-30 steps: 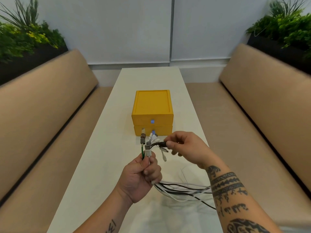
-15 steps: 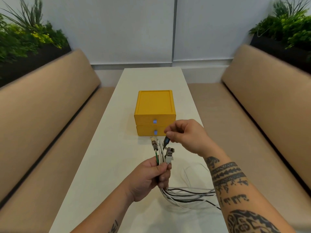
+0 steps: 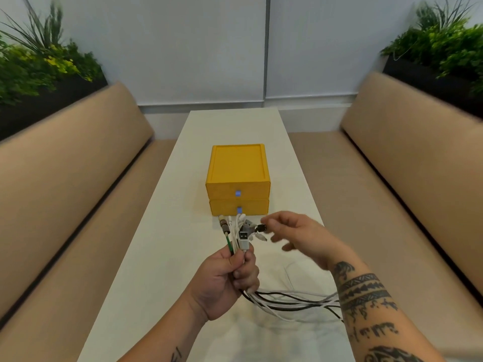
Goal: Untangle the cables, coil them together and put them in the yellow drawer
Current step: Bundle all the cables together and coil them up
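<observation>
Cables: left grip clenched round bundle. Right grip at black plug, state indiscernible. Level ends before coiling.

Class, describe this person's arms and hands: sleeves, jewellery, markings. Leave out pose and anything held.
Both forearms are bare, with no sleeves in view. The right forearm carries dark tattoos: patterned bands near the wrist, then script-like marks, then a larger design toward the elbow. The left forearm shows one small dark tattoo. The left hand and right hand are gloveless; no rings are visible.
</observation>
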